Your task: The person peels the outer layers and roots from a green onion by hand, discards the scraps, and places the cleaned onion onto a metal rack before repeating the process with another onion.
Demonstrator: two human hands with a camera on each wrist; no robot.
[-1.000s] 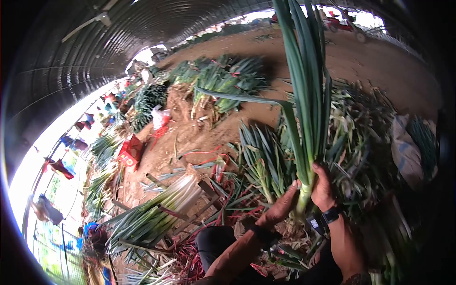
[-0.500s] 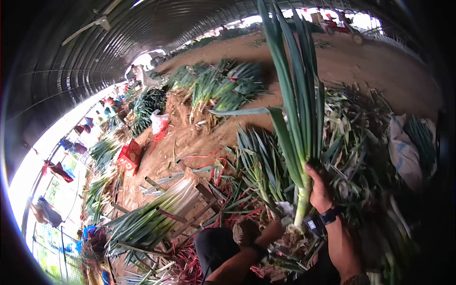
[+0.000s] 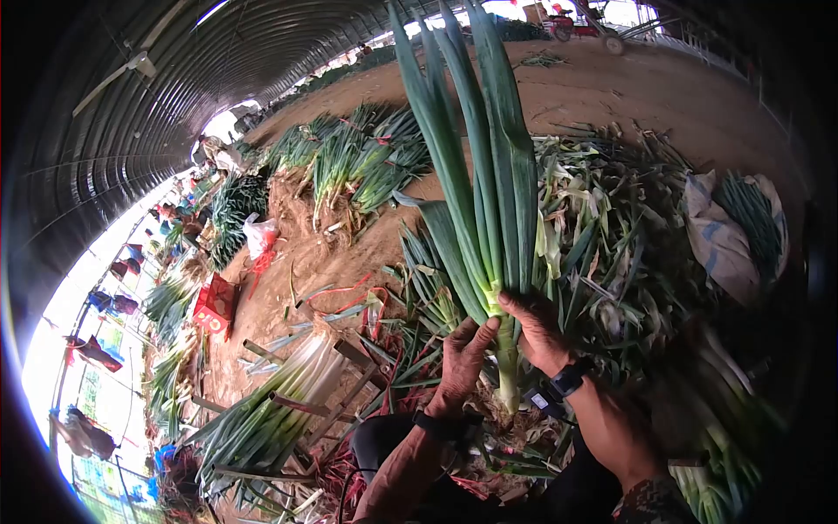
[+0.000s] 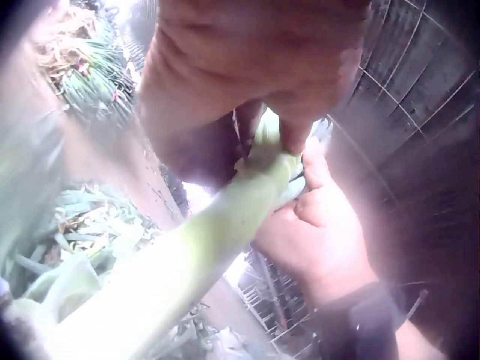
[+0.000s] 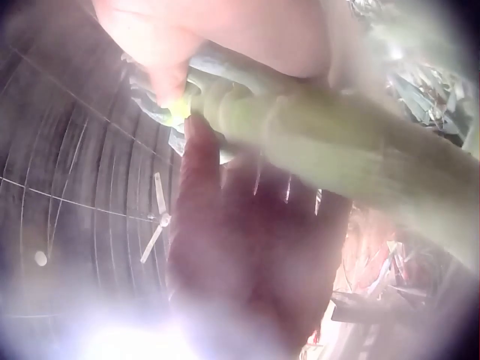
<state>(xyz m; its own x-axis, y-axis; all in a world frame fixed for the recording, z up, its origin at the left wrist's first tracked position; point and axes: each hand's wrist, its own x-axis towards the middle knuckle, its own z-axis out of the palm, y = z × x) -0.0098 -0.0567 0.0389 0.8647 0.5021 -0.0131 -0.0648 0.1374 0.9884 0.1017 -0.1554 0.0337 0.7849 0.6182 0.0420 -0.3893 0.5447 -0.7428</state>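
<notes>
A large green onion (image 3: 507, 362) stands upright in front of the person, pale stalk and roots down, broad green leaves fanning up. The right hand (image 3: 539, 332) grips it where the leaves part from the stalk, thumb across the front. From the other side the left hand (image 3: 463, 362) pinches at the same height, its thumb near the right thumb. In the left wrist view the pale stalk (image 4: 195, 247) runs up between the left hand (image 4: 247, 67) and the right hand (image 4: 322, 232). The right wrist view has the stalk (image 5: 322, 135) between both hands, blurred and glaring.
Trimmed onions (image 3: 288, 384) lie on a wooden rack at the lower left. Behind it are a red box (image 3: 216, 306) and a heap of onions (image 3: 349, 162). Leaf waste (image 3: 611, 236) is piled at the right, beside a white sack (image 3: 720, 240).
The left hand left the stalk, dropped low, and has come back up to it. The onion and right hand have shifted left in the head view, which has turned somewhat.
</notes>
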